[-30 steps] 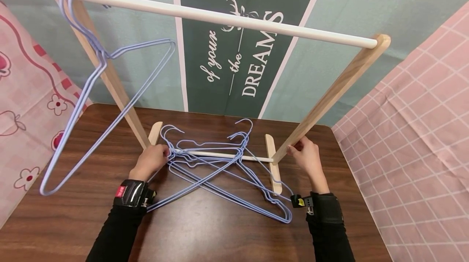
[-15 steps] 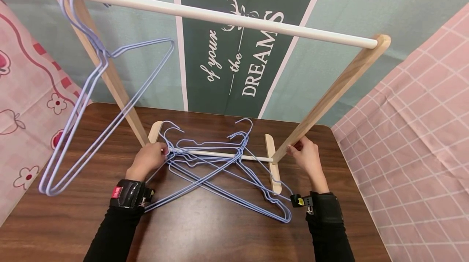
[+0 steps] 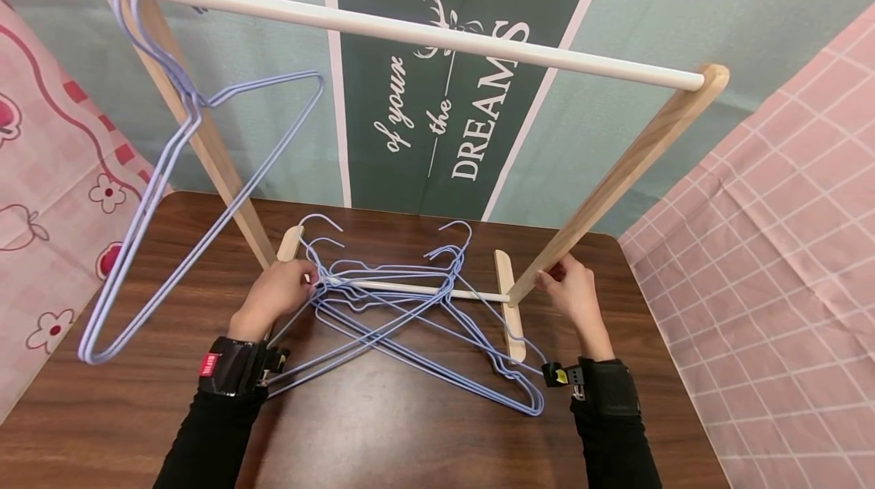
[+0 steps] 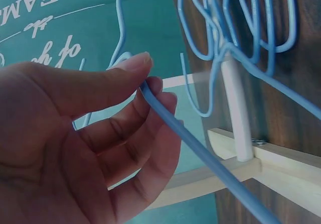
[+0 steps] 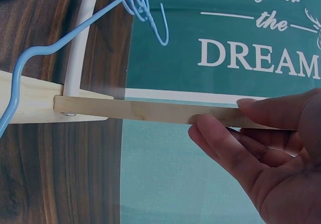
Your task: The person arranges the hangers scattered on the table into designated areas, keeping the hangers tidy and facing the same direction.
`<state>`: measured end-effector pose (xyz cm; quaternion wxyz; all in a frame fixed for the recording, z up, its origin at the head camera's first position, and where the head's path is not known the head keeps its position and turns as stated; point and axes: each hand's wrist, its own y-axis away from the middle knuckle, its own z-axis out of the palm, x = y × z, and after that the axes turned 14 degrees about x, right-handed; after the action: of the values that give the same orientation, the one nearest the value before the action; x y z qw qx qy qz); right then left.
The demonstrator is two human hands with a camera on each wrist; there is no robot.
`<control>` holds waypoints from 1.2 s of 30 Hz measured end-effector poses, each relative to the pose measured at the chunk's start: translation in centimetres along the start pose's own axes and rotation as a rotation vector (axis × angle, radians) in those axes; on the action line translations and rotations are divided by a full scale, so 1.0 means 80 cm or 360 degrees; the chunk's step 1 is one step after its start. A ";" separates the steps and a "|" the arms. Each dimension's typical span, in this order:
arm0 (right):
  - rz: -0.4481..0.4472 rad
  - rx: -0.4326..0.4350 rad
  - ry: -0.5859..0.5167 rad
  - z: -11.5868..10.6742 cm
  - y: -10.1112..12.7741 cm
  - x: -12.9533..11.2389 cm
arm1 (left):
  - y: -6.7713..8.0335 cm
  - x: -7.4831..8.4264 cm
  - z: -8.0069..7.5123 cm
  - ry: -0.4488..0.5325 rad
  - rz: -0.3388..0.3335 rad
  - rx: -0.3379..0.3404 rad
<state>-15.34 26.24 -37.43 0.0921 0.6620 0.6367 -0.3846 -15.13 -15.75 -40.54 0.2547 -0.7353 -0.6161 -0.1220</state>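
Nearest the person, the brown table (image 3: 383, 436) bears a small wooden rack, and every place here is told from that rack. The left hand (image 3: 276, 295) is at the rack's left foot (image 3: 290, 244). Its thumb and fingers (image 4: 131, 103) are curled and pinch the wire of one blue hanger (image 4: 200, 148); the far end of that wire runs out of the wrist picture. A heap of blue hangers (image 3: 417, 322) lies across the rack's low white bar (image 3: 410, 289), so tangled that it is hard to count them. The right hand (image 3: 573, 295) is at the bottom of the rack's right leg (image 3: 615, 178), with thumb and fingers closed around the wood (image 5: 150, 111); part of that hand is cut off in the wrist view. Higher up, hung hangers (image 3: 178, 193) dangle from the left end of the rack's top white pole (image 3: 424, 33). Behind the rack hangs a green banner (image 3: 444, 94) with white words.
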 end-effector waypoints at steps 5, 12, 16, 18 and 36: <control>-0.0003 0.0007 0.0015 0.000 -0.001 0.000 | 0.001 0.006 -0.006 0.0013 0.0051 -0.0003; 0.0024 -0.0004 0.0022 0.000 -0.001 -0.001 | 0.002 0.011 -0.012 0.0047 0.0095 -0.0004; 0.0026 -0.0006 0.0025 -0.001 0.000 -0.001 | 0.002 0.013 -0.014 0.0069 0.0104 -0.0014; 0.0023 -0.0006 0.0024 -0.001 0.000 -0.001 | 0.002 0.014 -0.015 0.0077 0.0108 -0.0012; 0.0011 -0.0004 0.0012 -0.001 0.001 0.000 | 0.010 0.028 -0.033 0.0080 0.0115 -0.0013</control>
<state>-15.27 26.28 -37.40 0.0918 0.6656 0.6353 -0.3808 -13.53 -15.31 -37.38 0.2714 -0.7548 -0.5821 -0.1337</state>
